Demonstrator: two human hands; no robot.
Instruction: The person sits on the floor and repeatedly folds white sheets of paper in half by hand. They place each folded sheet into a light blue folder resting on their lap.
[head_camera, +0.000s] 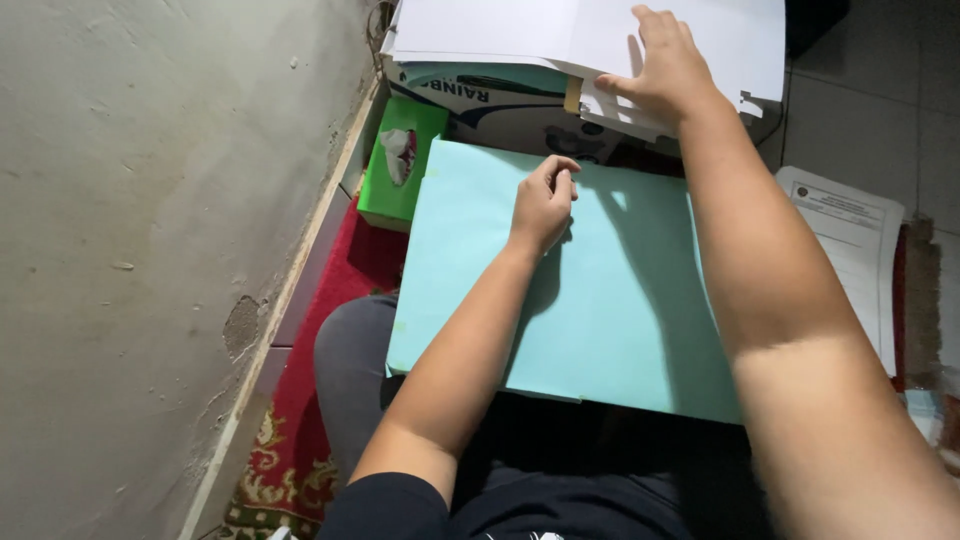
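A large light-green sheet of paper (610, 300) lies across my lap. My left hand (545, 203) rests on its upper part with the fingers curled in; nothing shows in its grip. My right hand (665, 70) reaches farther out and lies flat, fingers apart, on a stack of white paper (500, 30) that sits on top of a cardboard box (490, 105).
A green tissue box (403, 160) stands left of the green sheet by the wall (150, 250). A printed white document (855, 250) lies on the floor at right. A red patterned rug (300, 440) covers the floor under me.
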